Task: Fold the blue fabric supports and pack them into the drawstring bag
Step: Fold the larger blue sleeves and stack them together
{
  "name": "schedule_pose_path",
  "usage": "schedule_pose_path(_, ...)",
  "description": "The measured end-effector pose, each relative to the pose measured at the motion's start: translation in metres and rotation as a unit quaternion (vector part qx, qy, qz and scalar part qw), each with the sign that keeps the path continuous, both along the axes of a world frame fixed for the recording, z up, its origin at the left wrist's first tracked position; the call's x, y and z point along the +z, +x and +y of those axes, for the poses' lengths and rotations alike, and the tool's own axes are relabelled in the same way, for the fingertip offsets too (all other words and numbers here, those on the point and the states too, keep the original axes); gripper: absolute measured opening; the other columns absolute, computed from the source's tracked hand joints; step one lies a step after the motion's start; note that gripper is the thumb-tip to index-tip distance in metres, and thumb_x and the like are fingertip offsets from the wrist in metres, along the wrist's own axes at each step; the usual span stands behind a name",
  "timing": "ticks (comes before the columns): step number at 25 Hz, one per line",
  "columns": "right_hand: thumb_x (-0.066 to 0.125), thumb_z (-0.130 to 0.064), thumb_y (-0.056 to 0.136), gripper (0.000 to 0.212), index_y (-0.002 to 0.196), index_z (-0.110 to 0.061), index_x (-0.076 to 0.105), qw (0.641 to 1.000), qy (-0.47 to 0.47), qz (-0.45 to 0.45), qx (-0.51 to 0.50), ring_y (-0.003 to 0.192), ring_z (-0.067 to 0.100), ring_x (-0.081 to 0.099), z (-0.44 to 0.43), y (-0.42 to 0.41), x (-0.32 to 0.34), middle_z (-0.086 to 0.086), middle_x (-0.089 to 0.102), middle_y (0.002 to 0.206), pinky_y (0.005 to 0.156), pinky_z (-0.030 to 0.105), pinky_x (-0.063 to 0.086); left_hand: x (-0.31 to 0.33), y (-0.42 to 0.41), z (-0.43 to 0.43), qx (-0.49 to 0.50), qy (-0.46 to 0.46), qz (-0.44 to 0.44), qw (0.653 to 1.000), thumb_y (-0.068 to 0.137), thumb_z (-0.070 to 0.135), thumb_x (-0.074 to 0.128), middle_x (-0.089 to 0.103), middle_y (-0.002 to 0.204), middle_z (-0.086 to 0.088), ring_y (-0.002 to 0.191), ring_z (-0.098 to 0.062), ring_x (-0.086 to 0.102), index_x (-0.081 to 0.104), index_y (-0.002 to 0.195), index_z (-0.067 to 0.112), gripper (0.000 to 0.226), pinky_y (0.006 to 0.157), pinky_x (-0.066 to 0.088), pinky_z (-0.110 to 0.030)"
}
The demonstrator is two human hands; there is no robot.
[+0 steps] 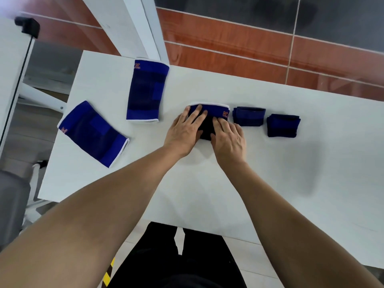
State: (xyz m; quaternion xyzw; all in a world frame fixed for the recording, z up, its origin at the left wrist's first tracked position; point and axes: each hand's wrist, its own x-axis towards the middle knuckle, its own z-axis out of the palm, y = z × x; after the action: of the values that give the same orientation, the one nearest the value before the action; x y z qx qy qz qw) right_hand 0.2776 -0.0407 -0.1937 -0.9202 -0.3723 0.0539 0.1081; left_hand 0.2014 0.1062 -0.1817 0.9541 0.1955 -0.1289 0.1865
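Note:
Both hands press flat on a blue fabric support (215, 110) at the middle of the white table (270, 173). My left hand (185, 132) covers its left part, fingers spread. My right hand (228, 137) lies on its right part. The support looks partly folded, with a white-trimmed edge at the far side. Two folded supports lie to the right: one (249, 116) close by, another (283, 125) beyond it. Two unfolded supports lie flat to the left: one (146, 90) upright, one (93, 134) slanted near the table's left edge. No drawstring bag is visible.
The table's left edge runs close to the slanted support. A white frame post (145, 28) rises behind the table. Red and grey floor tiles (249, 44) lie beyond the far edge. My dark trousers (176, 256) show below the near edge.

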Motion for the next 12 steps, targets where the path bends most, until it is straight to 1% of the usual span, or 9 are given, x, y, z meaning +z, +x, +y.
schedule_pose_path(3, 0.063, -0.025, 0.095, 0.049, 0.141, -0.010, 0.054, 1.000, -0.011, -0.014, 0.010, 0.120, 0.025, 0.058, 0.005, 0.010, 0.000, 0.005, 0.061, 0.133, 0.109, 0.040, 0.033, 0.003, 0.012, 0.001, 0.017, 0.002, 0.000, 1.000, 0.102, 0.025, 0.050, 0.015, 0.167, 0.004, 0.154, -0.027, 0.012, 0.024, 0.156, 0.026, 0.059, 0.122, 0.019, -0.042)
schedule_pose_path(5, 0.064, -0.024, 0.094, 0.050, 0.141, -0.010, 0.054, 1.000, -0.020, -0.018, 0.009, 0.120, 0.025, 0.058, 0.005, 0.009, 0.000, 0.005, 0.061, 0.132, 0.108, 0.040, 0.032, 0.007, 0.015, -0.001, 0.023, 0.011, 0.000, 1.000, 0.101, 0.022, 0.053, 0.022, 0.165, 0.001, 0.152, -0.029, 0.019, 0.031, 0.153, 0.024, 0.057, 0.120, 0.022, -0.043)
schedule_pose_path(6, 0.064, -0.023, 0.094, 0.049, 0.140, -0.010, 0.054, 1.000, -0.021, -0.019, 0.009, 0.120, 0.025, 0.058, 0.005, 0.009, 0.000, 0.005, 0.061, 0.131, 0.108, 0.039, 0.032, 0.010, 0.014, -0.002, 0.020, 0.017, -0.011, 1.000, 0.099, 0.021, 0.055, 0.029, 0.161, -0.001, 0.148, -0.031, 0.026, 0.037, 0.149, 0.023, 0.053, 0.118, 0.027, -0.044)
schedule_pose_path(7, 0.064, -0.022, 0.094, 0.049, 0.140, -0.010, 0.054, 0.999, -0.022, -0.021, 0.010, 0.119, 0.026, 0.058, 0.006, 0.009, 0.001, 0.005, 0.062, 0.131, 0.107, 0.039, 0.031, 0.015, 0.012, -0.002, 0.017, 0.023, -0.038, 0.999, 0.096, 0.019, 0.057, 0.039, 0.154, -0.004, 0.139, -0.032, 0.037, 0.045, 0.142, 0.021, 0.047, 0.113, 0.034, -0.044)
schedule_pose_path(8, 0.064, -0.021, 0.094, 0.049, 0.140, -0.010, 0.054, 0.999, -0.025, -0.022, 0.011, 0.118, 0.026, 0.058, 0.007, 0.010, 0.001, 0.005, 0.062, 0.130, 0.107, 0.040, 0.031, 0.019, 0.009, 0.001, 0.025, 0.030, -0.076, 0.996, 0.094, 0.016, 0.059, 0.048, 0.142, -0.007, 0.126, -0.032, 0.048, 0.053, 0.132, 0.018, 0.038, 0.106, 0.042, -0.044)
schedule_pose_path(9, 0.064, -0.020, 0.093, 0.048, 0.139, -0.010, 0.054, 0.999, -0.032, -0.020, 0.011, 0.117, 0.026, 0.058, 0.007, 0.011, 0.002, 0.004, 0.062, 0.128, 0.106, 0.041, 0.032, 0.022, 0.004, 0.007, 0.052, 0.039, -0.113, 0.992, 0.092, 0.012, 0.059, 0.053, 0.129, -0.008, 0.112, -0.031, 0.053, 0.057, 0.122, 0.015, 0.030, 0.096, 0.047, -0.043)
schedule_pose_path(10, 0.064, -0.019, 0.092, 0.048, 0.139, -0.011, 0.054, 0.999, -0.040, -0.018, 0.010, 0.116, 0.026, 0.058, 0.008, 0.013, 0.003, 0.004, 0.062, 0.127, 0.106, 0.043, 0.033, 0.023, -0.004, 0.016, 0.090, 0.047, -0.132, 0.986, 0.090, 0.008, 0.058, 0.055, 0.121, -0.009, 0.103, -0.031, 0.054, 0.057, 0.116, 0.013, 0.026, 0.089, 0.048, -0.042)
schedule_pose_path(11, 0.065, -0.017, 0.091, 0.048, 0.138, -0.012, 0.055, 0.999, -0.047, -0.016, 0.007, 0.115, 0.027, 0.058, 0.009, 0.014, 0.004, 0.004, 0.063, 0.126, 0.105, 0.043, 0.034, 0.023, -0.014, 0.024, 0.129, 0.051, -0.127, 0.982, 0.089, 0.006, 0.057, 0.055, 0.121, -0.009, 0.102, -0.032, 0.054, 0.056, 0.117, 0.012, 0.029, 0.087, 0.047, -0.041)
schedule_pose_path(12, 0.065, -0.015, 0.090, 0.048, 0.137, -0.012, 0.056, 0.999, -0.050, -0.015, 0.003, 0.114, 0.027, 0.058, 0.009, 0.013, 0.005, 0.004, 0.064, 0.125, 0.104, 0.044, 0.034, 0.022, -0.025, 0.033, 0.166, 0.052, -0.102, 0.979, 0.089, 0.006, 0.056, 0.053, 0.128, -0.011, 0.108, -0.034, 0.053, 0.054, 0.124, 0.011, 0.036, 0.090, 0.046, -0.041)
